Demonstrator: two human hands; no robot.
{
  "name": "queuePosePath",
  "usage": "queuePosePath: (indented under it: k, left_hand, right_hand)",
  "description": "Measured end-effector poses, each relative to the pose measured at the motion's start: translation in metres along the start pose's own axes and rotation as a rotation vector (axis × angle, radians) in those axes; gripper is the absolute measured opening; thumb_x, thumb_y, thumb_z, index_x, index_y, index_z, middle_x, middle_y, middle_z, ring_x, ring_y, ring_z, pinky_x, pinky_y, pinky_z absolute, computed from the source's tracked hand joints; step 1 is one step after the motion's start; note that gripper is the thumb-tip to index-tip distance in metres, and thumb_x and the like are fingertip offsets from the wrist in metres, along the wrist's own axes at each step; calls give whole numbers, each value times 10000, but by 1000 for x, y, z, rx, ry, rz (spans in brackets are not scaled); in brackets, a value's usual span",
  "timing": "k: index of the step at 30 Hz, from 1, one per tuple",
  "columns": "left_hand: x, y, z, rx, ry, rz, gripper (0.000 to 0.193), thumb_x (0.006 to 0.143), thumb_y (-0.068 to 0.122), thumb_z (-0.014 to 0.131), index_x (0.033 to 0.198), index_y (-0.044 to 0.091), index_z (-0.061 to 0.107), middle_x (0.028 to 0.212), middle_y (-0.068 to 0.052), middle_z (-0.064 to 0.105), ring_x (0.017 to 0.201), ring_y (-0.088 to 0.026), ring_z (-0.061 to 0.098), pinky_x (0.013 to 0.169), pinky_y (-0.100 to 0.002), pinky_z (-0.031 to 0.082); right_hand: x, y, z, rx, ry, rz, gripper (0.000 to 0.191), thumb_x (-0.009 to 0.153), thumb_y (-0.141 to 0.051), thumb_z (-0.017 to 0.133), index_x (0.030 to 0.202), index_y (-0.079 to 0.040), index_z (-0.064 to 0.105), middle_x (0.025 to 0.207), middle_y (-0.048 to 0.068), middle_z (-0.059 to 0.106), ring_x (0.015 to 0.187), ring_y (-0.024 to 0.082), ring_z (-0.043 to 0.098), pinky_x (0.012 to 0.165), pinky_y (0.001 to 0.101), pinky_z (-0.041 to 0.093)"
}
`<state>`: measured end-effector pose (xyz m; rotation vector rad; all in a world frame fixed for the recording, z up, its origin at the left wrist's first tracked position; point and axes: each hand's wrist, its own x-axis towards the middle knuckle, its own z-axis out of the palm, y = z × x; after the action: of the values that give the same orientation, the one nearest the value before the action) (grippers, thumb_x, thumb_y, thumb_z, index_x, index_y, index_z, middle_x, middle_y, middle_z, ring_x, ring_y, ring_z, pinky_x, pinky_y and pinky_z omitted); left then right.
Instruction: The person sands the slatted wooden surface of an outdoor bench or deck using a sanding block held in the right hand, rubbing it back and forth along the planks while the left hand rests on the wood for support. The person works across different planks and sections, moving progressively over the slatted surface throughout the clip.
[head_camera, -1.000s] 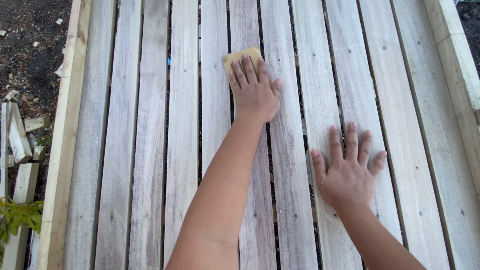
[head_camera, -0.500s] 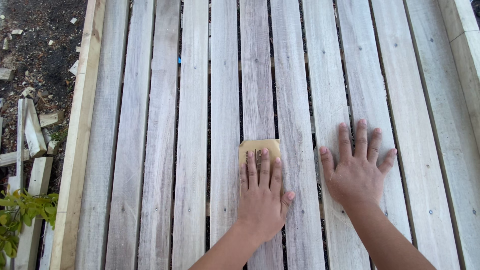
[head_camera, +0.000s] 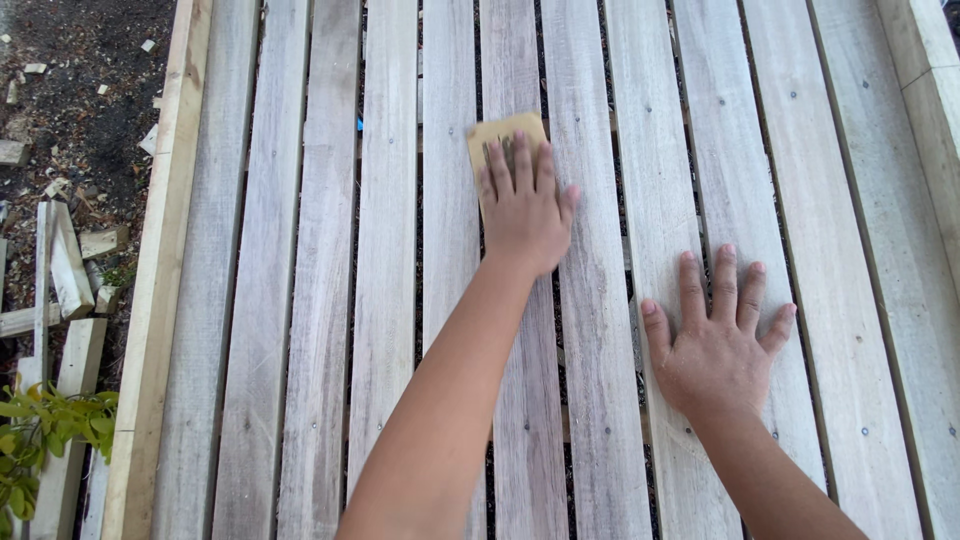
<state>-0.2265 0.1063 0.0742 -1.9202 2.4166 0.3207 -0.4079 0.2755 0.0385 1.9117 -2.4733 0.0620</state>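
My left hand (head_camera: 525, 205) lies flat, fingers together, pressing a tan sheet of sandpaper (head_camera: 500, 135) onto a grey weathered slat (head_camera: 520, 400) near the middle of a slatted wooden deck. Only the far edge of the sandpaper shows beyond my fingertips. My right hand (head_camera: 715, 345) rests palm down with fingers spread on the slats to the right, holding nothing. Both forearms reach in from the bottom of the view.
A paler wooden frame rail (head_camera: 165, 250) borders the deck on the left and another rail (head_camera: 925, 90) on the right. Beyond the left rail are dark soil, wood offcuts (head_camera: 60, 270) and a green leafy plant (head_camera: 40, 430). Narrow gaps run between the slats.
My left hand slid the sandpaper back toward me along the slat, then pushed it away again to the far position. My right hand stayed planted on the slats.
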Motion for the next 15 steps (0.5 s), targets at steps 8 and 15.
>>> queuePosePath:
  k: [8, 15]
  left_hand:
    - [-203, -1, 26, 8, -149, 256, 755, 1047, 554, 95, 1596, 38, 54, 1654, -256, -79, 1504, -456, -154, 1196, -594, -44]
    - [-79, -10, 22, 30, -8, 138, 753, 1033, 567, 42, 1618, 92, 41, 1669, -238, -69, 1514, -456, -108, 1228, -586, -39]
  right_hand:
    - [1, -1, 0, 38, 38, -17, 756, 954, -692, 169, 1596, -294, 206, 1676, 82, 121, 1549, 306, -6, 1199, 626, -12]
    - [-2, 3, 6, 28, 45, -17, 764, 949, -705, 170, 1586, -286, 212, 1673, 94, 117, 1551, 309, -9, 1192, 628, -19]
